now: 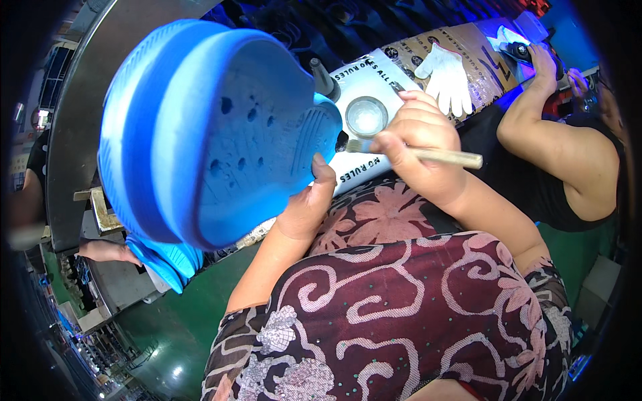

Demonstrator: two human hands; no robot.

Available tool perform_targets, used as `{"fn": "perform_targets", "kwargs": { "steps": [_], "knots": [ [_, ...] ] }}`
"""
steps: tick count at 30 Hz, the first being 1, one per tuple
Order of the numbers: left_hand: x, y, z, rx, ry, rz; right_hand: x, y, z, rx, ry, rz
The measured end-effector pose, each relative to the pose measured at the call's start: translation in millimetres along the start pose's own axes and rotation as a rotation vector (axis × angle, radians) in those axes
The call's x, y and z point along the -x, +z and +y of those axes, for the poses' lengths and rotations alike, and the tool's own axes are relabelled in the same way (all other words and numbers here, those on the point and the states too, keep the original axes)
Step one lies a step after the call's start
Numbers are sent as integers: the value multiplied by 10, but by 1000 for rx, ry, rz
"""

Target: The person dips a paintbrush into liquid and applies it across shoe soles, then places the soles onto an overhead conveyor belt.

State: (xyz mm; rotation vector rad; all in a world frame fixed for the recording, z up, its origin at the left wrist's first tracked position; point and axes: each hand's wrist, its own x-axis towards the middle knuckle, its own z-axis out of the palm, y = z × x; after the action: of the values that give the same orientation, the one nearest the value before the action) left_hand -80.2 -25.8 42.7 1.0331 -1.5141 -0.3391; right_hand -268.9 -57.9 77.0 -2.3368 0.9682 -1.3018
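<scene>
My left hand (311, 200) is closed on the near edge of a thick blue shoe sole (254, 144), its thumb lying on the surface. The sole is tilted up, with ridged sides, several small holes and a grooved patch on its face. The fingers beneath it are hidden. In my right hand (424, 137) is a brush with a pale wooden handle (449, 158); its bristles (354, 146) are beside the sole's right edge. A dark tip (397, 87) shows past my right fingers; I cannot make out what it is. A round glass jar (366, 117) stands just beyond the brush.
A white printed sheet (358, 90) lies under the jar. Behind it are a grey cone-shaped object (322, 77) and a white glove (447, 79) on a taped cardboard box (478, 57). Co-workers' arms (558, 147) show at right; at left a hand (107, 250) holds blue soles (170, 260).
</scene>
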Motion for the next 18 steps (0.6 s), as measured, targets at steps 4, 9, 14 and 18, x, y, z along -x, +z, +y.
{"fn": "perform_targets", "kwargs": {
  "steps": [4,9,14,18],
  "knots": [
    [-9,8,24,6,9,7,22,-33,36,-116,73,76],
    [23,0,-24,-62,22,-50,1,4,-33,-85,-5,18],
    [-81,13,-18,45,5,27,31,-121,52,-194,128,135],
    [-311,-160,158,89,-213,-66,174,-293,224,-334,235,270]
  ]
}}
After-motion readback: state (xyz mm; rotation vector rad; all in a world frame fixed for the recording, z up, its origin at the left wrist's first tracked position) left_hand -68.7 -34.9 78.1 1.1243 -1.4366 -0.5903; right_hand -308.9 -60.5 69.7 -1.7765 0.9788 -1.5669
